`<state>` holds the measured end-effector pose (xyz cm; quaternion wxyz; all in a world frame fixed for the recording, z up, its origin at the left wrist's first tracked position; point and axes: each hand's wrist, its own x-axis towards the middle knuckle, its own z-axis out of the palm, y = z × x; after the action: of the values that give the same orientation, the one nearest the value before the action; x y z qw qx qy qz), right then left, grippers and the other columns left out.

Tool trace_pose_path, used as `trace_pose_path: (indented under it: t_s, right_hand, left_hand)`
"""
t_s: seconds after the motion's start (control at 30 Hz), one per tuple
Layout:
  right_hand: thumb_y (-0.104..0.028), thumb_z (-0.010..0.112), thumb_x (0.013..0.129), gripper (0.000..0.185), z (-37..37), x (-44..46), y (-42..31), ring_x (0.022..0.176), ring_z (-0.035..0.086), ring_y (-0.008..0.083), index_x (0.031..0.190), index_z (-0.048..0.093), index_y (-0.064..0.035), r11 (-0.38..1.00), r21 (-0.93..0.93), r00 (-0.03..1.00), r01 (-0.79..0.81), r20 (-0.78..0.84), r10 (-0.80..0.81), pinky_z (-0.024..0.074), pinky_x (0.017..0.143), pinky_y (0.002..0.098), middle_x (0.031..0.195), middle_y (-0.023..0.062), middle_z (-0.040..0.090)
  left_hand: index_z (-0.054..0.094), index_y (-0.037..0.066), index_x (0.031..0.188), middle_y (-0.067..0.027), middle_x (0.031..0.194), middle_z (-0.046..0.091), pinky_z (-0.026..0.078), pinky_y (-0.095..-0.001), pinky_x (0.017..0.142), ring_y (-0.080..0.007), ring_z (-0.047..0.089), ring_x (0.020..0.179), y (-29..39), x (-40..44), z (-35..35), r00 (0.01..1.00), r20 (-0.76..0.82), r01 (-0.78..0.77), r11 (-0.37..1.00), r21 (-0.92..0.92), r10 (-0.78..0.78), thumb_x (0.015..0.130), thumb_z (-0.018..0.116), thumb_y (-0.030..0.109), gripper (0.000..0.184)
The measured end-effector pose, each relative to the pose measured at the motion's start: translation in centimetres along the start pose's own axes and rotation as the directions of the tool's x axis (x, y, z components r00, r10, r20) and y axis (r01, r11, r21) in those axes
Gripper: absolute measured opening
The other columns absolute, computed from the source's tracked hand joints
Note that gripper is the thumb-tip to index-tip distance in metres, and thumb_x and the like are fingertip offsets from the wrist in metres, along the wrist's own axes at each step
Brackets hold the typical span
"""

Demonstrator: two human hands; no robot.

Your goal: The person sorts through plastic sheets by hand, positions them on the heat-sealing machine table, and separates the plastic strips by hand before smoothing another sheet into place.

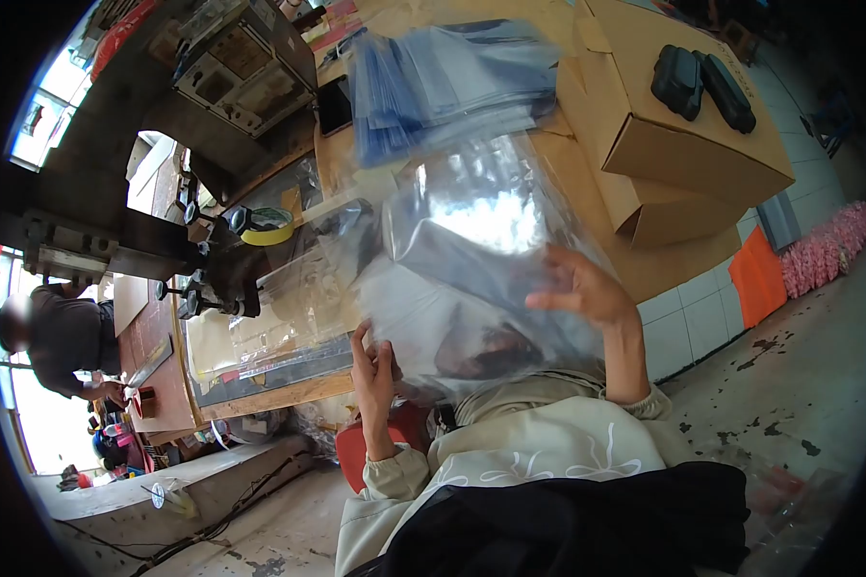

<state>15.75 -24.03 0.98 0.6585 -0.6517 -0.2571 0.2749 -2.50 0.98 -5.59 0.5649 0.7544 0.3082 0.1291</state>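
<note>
1. Clear plastic film [481, 264]: in front of the person, over the near edge of the work table, reaching down to the lap. Strong glare on its upper part; folds hard to read.
2. Left hand [375, 370]: at the film's lower left edge, fingers raised and partly bent. Cannot tell whether it pinches the film.
3. Right hand [592, 288]: at the film's right side, fingers spread, thumb apart from them. Hand looks open; exact contact unclear.
4. Stack of bluish plastic sleeves [394, 106]: just beyond the film, edges fanned, on brown paper. Takes up the far middle of the table.
5. Cardboard box [693, 159]: beyond and right of the right hand, blocks that side. Two black cases on top, left one [678, 82] and right one [728, 93], side by side.
6. Machine [245, 72]: far left, dark metal, crowds that side. Black knobs below it; yellow tape roll [267, 226] beside them.
7. Dark phone-like slab [335, 104]: between machine and stack.
8. More clear sheets [269, 327]: flat on the table, left of the film.
9. Red seat [351, 452]: behind left forearm, partly hidden.
10. Right floor side: orange sheet [758, 279] next to pink bundle [827, 250].
11. Co-worker [72, 337]: far left, dark top, at another bench.
</note>
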Motion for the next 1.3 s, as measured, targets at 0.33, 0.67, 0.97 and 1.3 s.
trace_pose_path:
  t_s: [0.33,0.67,0.97,1.3]
  right_hand:
    - [0.004,0.055,0.075,0.028,10.1,-3.4,-7.4,0.097,0.061,0.0297,0.104,0.053,0.0040,0.802,-0.322,0.765,0.503,0.599,-0.239,0.0538,0.079,0.0340,0.108,0.0167,0.057]
    - [0.009,0.062,0.075,0.027,4.1,-5.0,-7.6,0.092,0.061,0.0154,0.099,0.052,-0.0002,0.868,0.171,0.884,0.466,-0.043,-0.466,0.0497,0.072,0.0265,0.110,0.0150,0.059]
    - [-0.011,0.060,0.088,0.053,0.1,-5.4,4.9,0.098,0.061,0.0283,0.129,0.029,0.0010,0.927,-0.352,0.930,-0.127,-0.368,-0.012,0.0470,0.077,0.0290,0.112,0.0226,0.056]
    - [-0.009,0.065,0.079,0.034,1.4,-6.6,2.4,0.066,0.058,0.0292,0.109,0.055,0.0051,0.934,-0.346,0.928,-0.087,-0.369,-0.050,0.0455,0.064,0.0348,0.078,0.0186,0.060]
  left_hand:
    - [0.032,0.004,0.137,-0.0116,0.111,0.053,0.047,-0.0296,0.076,-0.0191,0.055,0.094,-3.3,0.7,-1.8,0.955,0.170,-0.217,0.962,-0.164,0.244,0.086,0.060,0.022,0.061]
    - [0.027,0.005,0.140,-0.0146,0.123,0.047,0.044,-0.0322,0.085,-0.0209,0.052,0.103,-4.0,0.1,-2.6,0.984,0.015,-0.142,0.835,-0.531,0.177,0.082,0.062,0.036,0.074]
    - [0.020,0.007,0.144,-0.0203,0.141,0.030,0.022,-0.0367,0.108,-0.0290,0.028,0.134,2.2,3.0,0.2,0.969,0.193,-0.125,0.981,-0.147,0.152,0.086,0.061,0.017,0.072]
    - [0.035,0.008,0.139,-0.0058,0.100,0.054,0.044,-0.0235,0.069,-0.0091,0.050,0.080,4.8,2.1,-1.4,0.968,0.253,0.007,1.000,-0.005,-0.006,0.085,0.058,0.002,0.059]
